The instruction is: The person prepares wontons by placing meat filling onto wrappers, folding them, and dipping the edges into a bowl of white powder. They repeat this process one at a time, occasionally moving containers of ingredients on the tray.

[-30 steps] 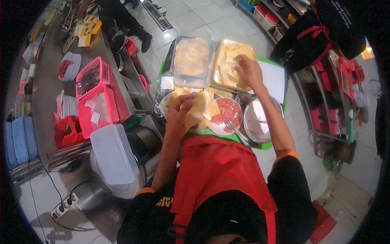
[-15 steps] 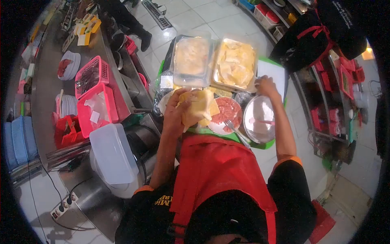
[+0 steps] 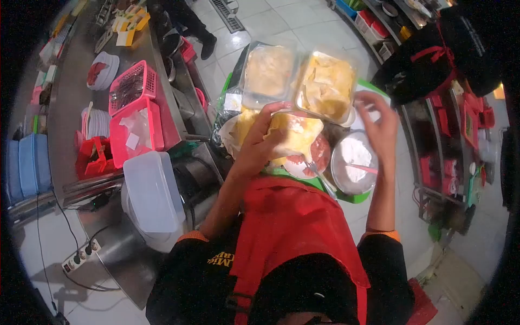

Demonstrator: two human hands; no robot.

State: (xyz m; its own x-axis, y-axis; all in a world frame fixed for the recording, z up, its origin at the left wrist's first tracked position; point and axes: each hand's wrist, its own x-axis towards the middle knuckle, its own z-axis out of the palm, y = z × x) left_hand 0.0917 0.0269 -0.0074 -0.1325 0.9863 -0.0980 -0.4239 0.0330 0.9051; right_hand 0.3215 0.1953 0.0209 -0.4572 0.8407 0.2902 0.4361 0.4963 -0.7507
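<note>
My left hand [image 3: 260, 142] holds a thin yellow wrapper [image 3: 298, 131] dusted with white, spread over the plate of minced meat [image 3: 320, 153]. A fork [image 3: 319, 177] leans on the near edge of that plate. My right hand [image 3: 379, 122] hovers with fingers apart near the right corner of a container of folded yellow wrappers [image 3: 326, 86]. Below it lies a round metal bowl of white powder [image 3: 355, 162] with a pink-handled utensil. Left of the folded wrappers stands a second clear container [image 3: 268, 76] of pale food.
A pink basket of cutlery [image 3: 134, 86] and a pink tub [image 3: 138, 132] stand on the steel counter at left, near a clear lidded box [image 3: 153, 189]. Another person [image 3: 433, 54] in dark clothing is at upper right. Shelves [image 3: 441, 135] line the right side.
My left hand has moved right with the wrapper, which is now spread over the meat plate. My right hand has lifted from beside the container. The view has shifted slightly.
</note>
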